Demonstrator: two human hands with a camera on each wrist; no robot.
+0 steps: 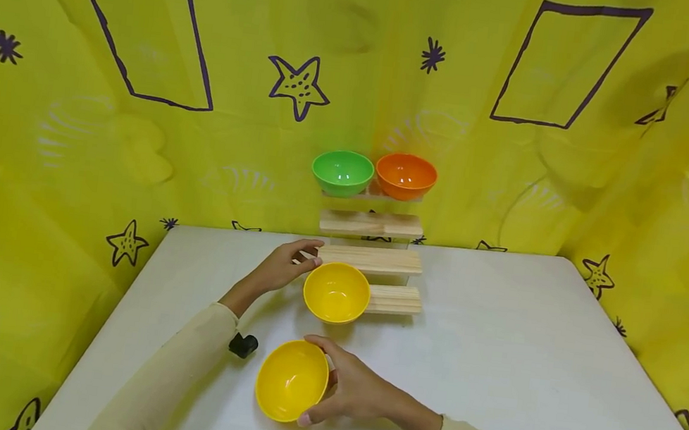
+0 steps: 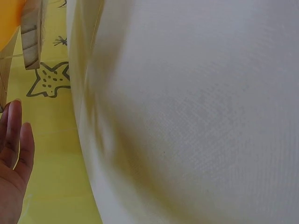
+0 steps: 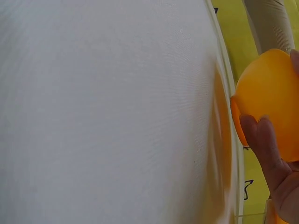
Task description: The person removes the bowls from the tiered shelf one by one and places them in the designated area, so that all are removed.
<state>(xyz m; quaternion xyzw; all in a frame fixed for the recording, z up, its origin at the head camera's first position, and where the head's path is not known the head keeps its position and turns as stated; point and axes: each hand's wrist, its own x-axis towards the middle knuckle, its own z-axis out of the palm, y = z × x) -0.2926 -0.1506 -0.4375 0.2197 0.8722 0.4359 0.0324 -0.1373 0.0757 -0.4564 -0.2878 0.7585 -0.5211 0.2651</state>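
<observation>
My right hand (image 1: 357, 387) grips a yellow bowl (image 1: 290, 380) by its right side, thumb and fingers spread around the rim. The right wrist view shows the outside of this bowl (image 3: 268, 98) with fingers on it. A second yellow bowl (image 1: 336, 293) sits at the left end of the lowest wooden step of a small stepped rack (image 1: 395, 299). Beside it my left hand (image 1: 280, 264) reaches to the left end of the step above, fingers extended and thumb close to the bowl's rim. Whether the thumb touches the rim cannot be told.
A green bowl (image 1: 342, 173) and an orange bowl (image 1: 405, 176) stand side by side on the rack's top step. The two middle steps (image 1: 372, 224) are bare wood. A white-covered table (image 1: 513, 362) carries the rack, against yellow patterned cloth (image 1: 363, 47).
</observation>
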